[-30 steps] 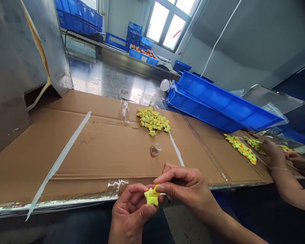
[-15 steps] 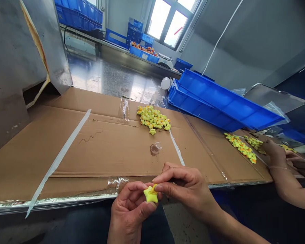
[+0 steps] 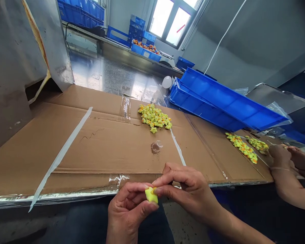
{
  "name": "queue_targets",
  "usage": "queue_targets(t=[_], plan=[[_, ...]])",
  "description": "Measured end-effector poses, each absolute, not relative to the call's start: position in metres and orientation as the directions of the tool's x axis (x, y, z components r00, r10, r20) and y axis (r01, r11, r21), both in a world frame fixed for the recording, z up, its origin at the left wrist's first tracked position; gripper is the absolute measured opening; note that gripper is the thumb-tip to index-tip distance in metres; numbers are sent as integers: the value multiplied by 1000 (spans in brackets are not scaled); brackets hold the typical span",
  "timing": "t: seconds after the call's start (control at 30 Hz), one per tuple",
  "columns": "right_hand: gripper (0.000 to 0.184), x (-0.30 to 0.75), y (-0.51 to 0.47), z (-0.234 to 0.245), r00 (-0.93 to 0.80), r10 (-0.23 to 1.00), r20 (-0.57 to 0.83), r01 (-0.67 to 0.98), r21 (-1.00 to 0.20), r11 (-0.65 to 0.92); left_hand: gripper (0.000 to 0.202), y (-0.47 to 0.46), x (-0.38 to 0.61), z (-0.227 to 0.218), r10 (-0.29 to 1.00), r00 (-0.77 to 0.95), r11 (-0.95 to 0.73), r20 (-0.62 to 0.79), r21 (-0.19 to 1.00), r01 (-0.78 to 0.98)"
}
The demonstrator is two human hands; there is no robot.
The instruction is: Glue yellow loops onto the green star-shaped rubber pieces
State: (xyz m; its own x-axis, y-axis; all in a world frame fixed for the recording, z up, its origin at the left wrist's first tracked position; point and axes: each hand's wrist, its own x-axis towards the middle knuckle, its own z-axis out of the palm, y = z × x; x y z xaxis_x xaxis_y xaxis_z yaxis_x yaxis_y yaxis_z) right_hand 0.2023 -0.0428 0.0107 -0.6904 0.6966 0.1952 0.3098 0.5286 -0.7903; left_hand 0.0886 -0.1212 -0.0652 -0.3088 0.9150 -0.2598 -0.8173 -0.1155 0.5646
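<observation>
Between the thumb and fingers of my left hand [image 3: 129, 208] is a small yellow-green star-shaped piece [image 3: 151, 196], held just in front of the table edge. My right hand [image 3: 184, 184] pinches a tiny orange-yellow part [image 3: 154, 190] and presses it against the top of the star; the fingertips partly hide it. Farther back on the cardboard lies a pile of similar yellow-green stars [image 3: 155, 116], several with orange bits. One single star [image 3: 154, 130] sits at the pile's near edge. A small clear round dish [image 3: 156, 146] stands between that pile and my hands.
Brown cardboard [image 3: 117, 145] covers the table, with white tape strips [image 3: 63, 152] across it. Blue crates [image 3: 226, 101] stand at the back right. On the right, another person's hands [image 3: 282, 157] work beside more star piles [image 3: 242, 147]. A metal housing [image 3: 48, 44] rises at the left.
The star has tilted slightly in my left hand, and my right fingers now cover more of the orange-yellow part against it. The other person's hands have shifted a little. The view has moved slightly.
</observation>
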Motion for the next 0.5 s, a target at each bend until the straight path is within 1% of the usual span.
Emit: queue_targets(t=[0.13,0.5], plan=[[3,202,-44,11,-702,683,203,312,-774,551,22,-122,88,-67,917,-320,-125,-240,588,-799],[4,202,-47,9,-703,677,215,286,-787,547,24,-125,91,-64,888,-374,-145,-266,610,-779]])
